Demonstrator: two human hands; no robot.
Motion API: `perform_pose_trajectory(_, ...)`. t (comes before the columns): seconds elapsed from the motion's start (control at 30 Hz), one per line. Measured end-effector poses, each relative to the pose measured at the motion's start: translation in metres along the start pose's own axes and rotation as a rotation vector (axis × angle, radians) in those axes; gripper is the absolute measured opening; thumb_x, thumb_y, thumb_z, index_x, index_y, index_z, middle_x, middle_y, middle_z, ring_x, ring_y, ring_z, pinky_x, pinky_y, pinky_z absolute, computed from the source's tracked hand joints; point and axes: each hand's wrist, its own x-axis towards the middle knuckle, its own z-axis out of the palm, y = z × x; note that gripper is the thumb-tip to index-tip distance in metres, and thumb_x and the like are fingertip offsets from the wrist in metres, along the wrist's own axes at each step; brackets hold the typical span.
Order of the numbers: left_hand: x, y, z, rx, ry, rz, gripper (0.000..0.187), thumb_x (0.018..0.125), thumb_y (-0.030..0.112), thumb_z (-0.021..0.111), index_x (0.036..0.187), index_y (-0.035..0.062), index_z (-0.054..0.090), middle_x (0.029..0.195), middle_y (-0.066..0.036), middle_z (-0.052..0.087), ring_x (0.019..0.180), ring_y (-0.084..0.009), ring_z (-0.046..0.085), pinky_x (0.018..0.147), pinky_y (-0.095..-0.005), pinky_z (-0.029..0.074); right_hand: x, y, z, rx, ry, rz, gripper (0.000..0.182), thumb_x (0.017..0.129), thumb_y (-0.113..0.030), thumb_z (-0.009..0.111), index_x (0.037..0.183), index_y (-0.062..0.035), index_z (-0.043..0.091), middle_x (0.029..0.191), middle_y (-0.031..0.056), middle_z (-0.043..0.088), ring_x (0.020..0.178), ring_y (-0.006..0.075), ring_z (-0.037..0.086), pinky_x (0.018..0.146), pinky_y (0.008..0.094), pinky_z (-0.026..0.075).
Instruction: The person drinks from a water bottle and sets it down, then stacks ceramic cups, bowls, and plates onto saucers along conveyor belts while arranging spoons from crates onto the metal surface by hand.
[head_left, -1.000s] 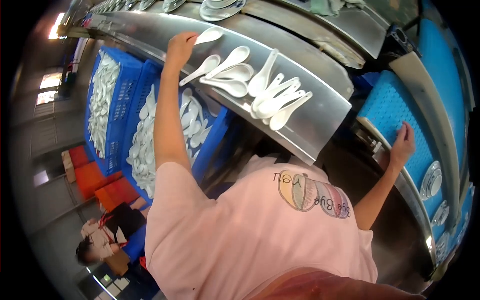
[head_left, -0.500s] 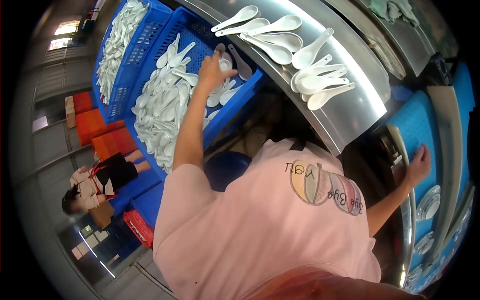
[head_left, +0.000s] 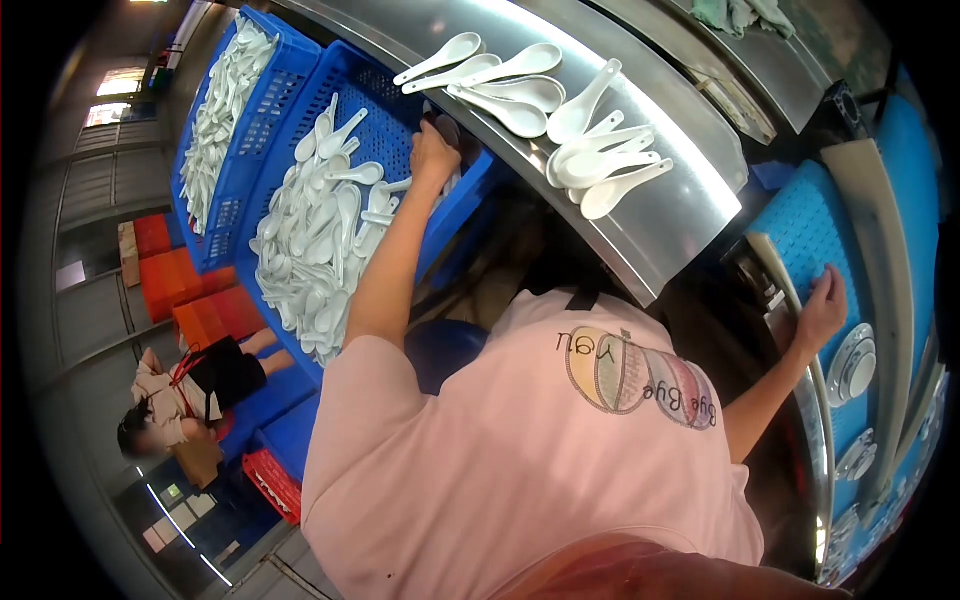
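My left hand (head_left: 434, 158) is down at the near right corner of a blue crate (head_left: 425, 262), its fingers closed round a white spoon (head_left: 449, 130) in the shadow there. How many spoons it grips is partly hidden by the hand. To the left of it, a heap of white spoons (head_left: 315, 235) lies in the same crate. Off to the right, my right hand (head_left: 824, 306) is over a blue conveyor belt (head_left: 800, 215). Its fingers are loosely bent, with nothing visible in them. Stacked white dishes (head_left: 853, 366) sit on the belt just below that hand.
Several white spoons (head_left: 600, 168) lie in groups on a steel counter (head_left: 690, 195). A second blue crate (head_left: 262, 125) full of spoons stands at the left. Farther left are orange crates (head_left: 185, 280) and a person (head_left: 185, 395). A cloth (head_left: 740, 15) hangs at the back.
My left hand has gone deeper into the crate's corner, and its spread fingers have closed on a spoon. My right hand stays by the belt. The whole view has shifted slightly.
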Motion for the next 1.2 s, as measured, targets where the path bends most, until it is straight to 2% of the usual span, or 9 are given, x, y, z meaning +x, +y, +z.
perform_pose_trajectory(0.23,0.015,-0.009,0.0,-0.769,-0.167,-0.162,0.041,0.074,0.008,0.058,0.112,-0.0023,0.048,0.096,-0.014,0.059,0.078,-0.0225,0.057,0.066,-0.0368,0.047,-0.003,0.0,-0.001,0.012,0.021,-0.028,0.022,0.088,-0.019,0.051,0.1,-0.0052,0.063,0.072,0.0071,0.062,0.066,0.013,0.059,0.062,0.0259,0.046)
perform_pose_trajectory(0.43,0.011,-0.006,0.004,-0.678,-0.236,-0.204,0.04,0.075,0.013,0.054,0.109,-0.0063,0.046,0.101,-0.02,0.056,0.086,-0.0248,0.057,0.071,-0.0327,0.047,-0.002,0.0,0.0,0.022,0.007,-0.01,0.022,0.087,-0.019,0.051,0.1,-0.0043,0.063,0.074,0.01,0.063,0.068,0.0164,0.06,0.064,0.0284,0.046)
perform_pose_trajectory(0.53,0.002,-0.005,-0.022,-0.941,-0.517,-0.253,0.046,0.074,0.014,0.057,0.114,-0.0048,0.044,0.099,-0.018,0.057,0.089,-0.0236,0.056,0.075,-0.0338,0.046,-0.001,-0.004,-0.001,-0.021,0.007,-0.004,0.021,0.086,-0.018,0.053,0.099,-0.0046,0.063,0.077,0.0124,0.064,0.068,0.0185,0.06,0.064,0.0298,0.046)
perform_pose_trajectory(0.6,0.006,-0.033,-0.001,-1.137,-0.504,0.006,0.046,0.074,0.015,0.061,0.113,-0.0026,0.045,0.096,-0.014,0.057,0.083,-0.0227,0.057,0.071,-0.031,0.047,0.0,0.007,0.004,0.087,0.017,0.011,0.02,0.085,-0.017,0.053,0.099,-0.0059,0.063,0.079,0.0141,0.064,0.07,0.0207,0.061,0.065,0.031,0.046)
perform_pose_trajectory(0.7,0.01,-0.038,0.002,-1.279,-0.575,-0.258,0.027,0.077,0.011,0.061,0.102,0.0031,0.056,0.093,-0.006,0.06,0.086,-0.0164,0.055,0.076,-0.0282,0.044,-0.003,0.0,-0.002,0.117,0.081,0.072,0.02,0.083,-0.017,0.055,0.098,-0.0064,0.063,0.082,0.0161,0.064,0.073,0.0249,0.063,0.066,0.0321,0.047)
perform_pose_trajectory(0.83,0.028,-0.039,0.024,-1.006,-0.509,0.029,0.047,0.079,0.001,0.051,0.125,0.0009,0.041,0.12,-0.011,0.049,0.107,-0.02,0.047,0.093,-0.0304,0.036,-0.004,-0.007,-0.027,0.151,0.273,-0.134,0.013,0.08,-0.008,0.057,0.09,-0.006,0.064,0.086,0.0142,0.063,0.081,0.0315,0.06,0.073,0.0344,0.047)
perform_pose_trajectory(0.93,0.03,-0.037,0.031,-0.96,-0.349,0.079,0.042,0.078,0.002,0.052,0.119,-0.0005,0.044,0.11,-0.011,0.053,0.096,-0.0204,0.053,0.087,-0.0314,0.041,0.008,0.011,-0.071,-0.175,0.43,-0.216,0.021,0.081,-0.009,0.056,0.101,-0.005,0.062,0.1,0.014,0.062,0.091,0.027,0.059,0.079,0.0347,0.046)
perform_pose_trajectory(1.03,0.028,-0.044,0.005,-1.148,-0.108,-0.21,0.028,0.078,0.008,0.062,0.103,0.0016,0.052,0.086,-0.009,0.058,0.071,-0.0172,0.056,0.065,-0.0298,0.048,0.024,0.08,-0.107,-0.399,0.209,-0.101,0.038,0.077,-0.018,0.061,0.112,-0.0042,0.057,0.112,0.0158,0.058,0.102,0.0303,0.055,0.087,0.0385,0.043)
perform_pose_trajectory(1.2,0.036,-0.004,-0.098,-1.056,0.221,0.09,0.038,0.075,0.012,0.069,0.105,-0.0022,0.05,0.081,-0.007,0.058,0.068,-0.0149,0.056,0.059,-0.0271,0.045,0.04,0.113,-0.105,-0.018,-0.292,0.366,0.049,0.074,-0.023,0.061,0.119,-0.0039,0.054,0.109,0.0136,0.059,0.1,0.0252,0.056,0.089,0.0344,0.04)
